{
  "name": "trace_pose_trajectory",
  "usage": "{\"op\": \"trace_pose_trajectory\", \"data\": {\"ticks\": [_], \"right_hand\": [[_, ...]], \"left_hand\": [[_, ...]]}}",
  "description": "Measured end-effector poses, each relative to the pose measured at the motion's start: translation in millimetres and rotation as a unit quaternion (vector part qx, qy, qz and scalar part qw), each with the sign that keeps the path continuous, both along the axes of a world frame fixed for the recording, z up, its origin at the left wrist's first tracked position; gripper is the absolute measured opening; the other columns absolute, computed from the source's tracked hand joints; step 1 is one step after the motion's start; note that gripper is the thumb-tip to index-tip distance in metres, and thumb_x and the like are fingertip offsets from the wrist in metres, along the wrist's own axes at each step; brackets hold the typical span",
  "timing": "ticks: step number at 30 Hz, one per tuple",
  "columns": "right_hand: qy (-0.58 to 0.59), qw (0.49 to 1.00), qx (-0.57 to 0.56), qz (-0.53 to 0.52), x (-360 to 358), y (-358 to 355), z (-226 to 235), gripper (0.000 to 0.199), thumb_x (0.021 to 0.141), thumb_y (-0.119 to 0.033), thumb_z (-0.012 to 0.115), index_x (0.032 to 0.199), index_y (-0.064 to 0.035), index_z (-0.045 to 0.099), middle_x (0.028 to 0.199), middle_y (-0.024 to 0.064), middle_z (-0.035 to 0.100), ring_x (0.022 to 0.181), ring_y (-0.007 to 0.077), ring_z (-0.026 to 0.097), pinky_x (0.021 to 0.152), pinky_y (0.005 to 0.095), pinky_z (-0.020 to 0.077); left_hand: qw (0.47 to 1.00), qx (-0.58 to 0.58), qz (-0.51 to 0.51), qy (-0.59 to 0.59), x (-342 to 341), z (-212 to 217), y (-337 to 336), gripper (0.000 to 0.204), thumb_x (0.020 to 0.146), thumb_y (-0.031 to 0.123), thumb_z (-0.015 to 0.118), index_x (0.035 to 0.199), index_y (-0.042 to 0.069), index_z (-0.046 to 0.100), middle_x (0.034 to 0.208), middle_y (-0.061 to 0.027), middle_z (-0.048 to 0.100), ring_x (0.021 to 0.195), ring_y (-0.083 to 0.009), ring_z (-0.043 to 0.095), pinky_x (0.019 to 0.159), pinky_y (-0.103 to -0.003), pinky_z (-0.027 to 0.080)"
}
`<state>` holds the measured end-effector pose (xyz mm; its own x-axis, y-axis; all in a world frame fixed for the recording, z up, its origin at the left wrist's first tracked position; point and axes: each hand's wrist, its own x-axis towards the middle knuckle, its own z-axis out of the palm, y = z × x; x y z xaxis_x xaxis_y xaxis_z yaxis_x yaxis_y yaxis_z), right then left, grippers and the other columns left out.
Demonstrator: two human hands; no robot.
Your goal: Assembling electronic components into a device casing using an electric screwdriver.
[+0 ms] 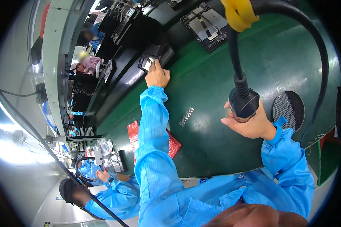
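Observation:
My left hand (158, 76) reaches out to a small black open box (165, 53) at the table's far left edge. Its fingers are closed together at the white pieces (149, 63) in the box; what they pinch is hidden. On the right, my right hand (250, 126) is wrapped round a black corded hand tool (243, 101), whose lower end cannot be seen. A thick black cable (235, 56) rises from the tool. Between my hands, a short strip of small silvery parts (186, 116) lies on the green table (212, 151).
An opened flat electronic device (204, 26) lies at the back. Yellow material (239, 14) wraps the looping cable. Right of my right hand is a round dotted pad (288, 110). Red bubble wrap (173, 145) sits under my left forearm. A co-worker (110, 196) works at left.

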<state>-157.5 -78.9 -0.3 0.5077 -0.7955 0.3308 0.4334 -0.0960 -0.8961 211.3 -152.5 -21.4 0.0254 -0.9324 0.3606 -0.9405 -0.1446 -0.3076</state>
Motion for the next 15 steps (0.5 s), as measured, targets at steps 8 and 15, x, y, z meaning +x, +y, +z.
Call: {"op": "trace_pose_trajectory", "data": {"ticks": [8, 15], "right_hand": [[0.031, 0.998, -0.043, -0.025, -3.1, -3.9, 4.3, 0.034, 0.070, 0.002, 0.069, 0.101, 0.0001, 0.055, 0.055, -0.0016, 0.049, 0.048, 0.0015, 0.040, 0.044, 0.0210, 0.0324], [0.031, 0.998, -0.050, -0.018, -10.3, -4.7, 12.9, 0.021, 0.070, -0.002, 0.070, 0.083, -0.0001, 0.053, 0.063, 0.0045, 0.059, 0.053, 0.0061, 0.049, 0.049, 0.0237, 0.0381]], "left_hand": [[0.981, 0.083, 0.170, -0.034, 9.4, 12.7, -9.4, 0.044, 0.067, 0.029, 0.070, 0.103, 0.007, 0.055, 0.102, -0.0160, 0.064, 0.093, -0.0326, 0.062, 0.078, -0.043, 0.050], [0.995, 0.003, 0.066, 0.075, 4.5, 16.3, 4.5, 0.037, 0.069, 0.018, 0.064, 0.102, 0.003, 0.059, 0.094, -0.0209, 0.064, 0.085, -0.0386, 0.062, 0.076, -0.046, 0.050]]}}
